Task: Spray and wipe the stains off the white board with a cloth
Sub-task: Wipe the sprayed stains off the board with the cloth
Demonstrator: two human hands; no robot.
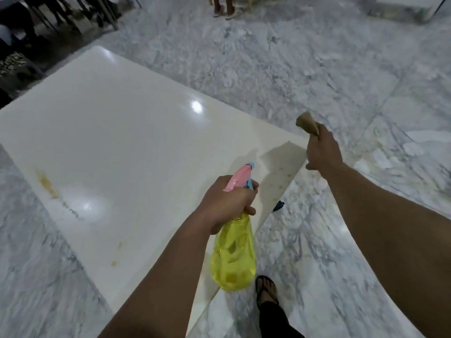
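Sandalled foot (266, 289) (marble floor (317, 69)) beside white board (122, 130).

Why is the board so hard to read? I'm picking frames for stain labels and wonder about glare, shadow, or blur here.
Head view: lamp glare on the board makes bright spots, one beside the yellow stain; the right hand with the cloth casts a shadow on the board's corner; the wide lens bends the edges; floor and far feet look soft.

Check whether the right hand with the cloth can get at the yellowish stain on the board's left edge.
Probably not yet: the right hand hovers off the board's opposite edge, and the stain lies across the bare board.
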